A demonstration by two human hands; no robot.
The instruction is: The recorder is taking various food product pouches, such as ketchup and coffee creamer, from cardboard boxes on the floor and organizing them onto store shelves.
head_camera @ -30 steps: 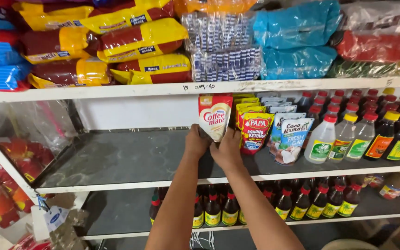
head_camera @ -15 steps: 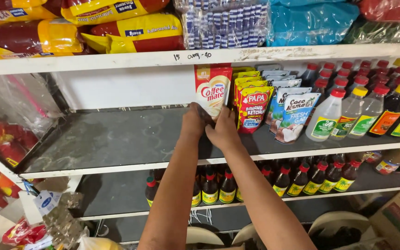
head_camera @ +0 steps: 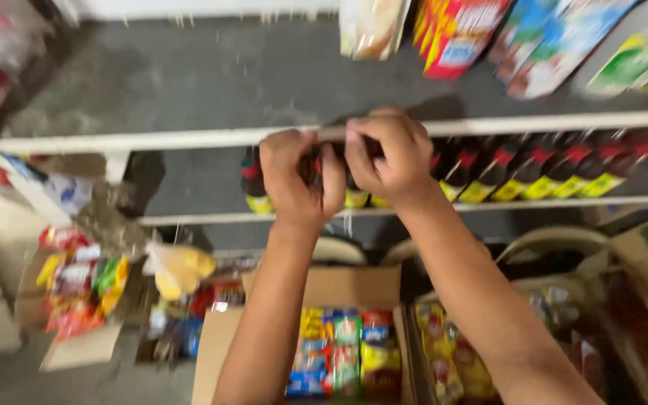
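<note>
Hands meet at the shelf's front edge [head_camera: 189, 138]: left hand [head_camera: 298, 178] and right hand [head_camera: 386, 154] both curled shut, what they grip blurred. Dark bottles [head_camera: 534, 169] stand just behind them; a carton of packets [head_camera: 339, 352] sits below the wrists.

Motion blur smears the whole frame — your left hand [head_camera: 299, 178] and right hand [head_camera: 386, 155] curl together, and whether they grip anything cannot be told. They hide several bottles [head_camera: 489, 174] behind them. The top edge cuts off the pouches [head_camera: 459, 34]; the bottom edge crops the box [head_camera: 339, 352] — its packets unreadable.
</note>
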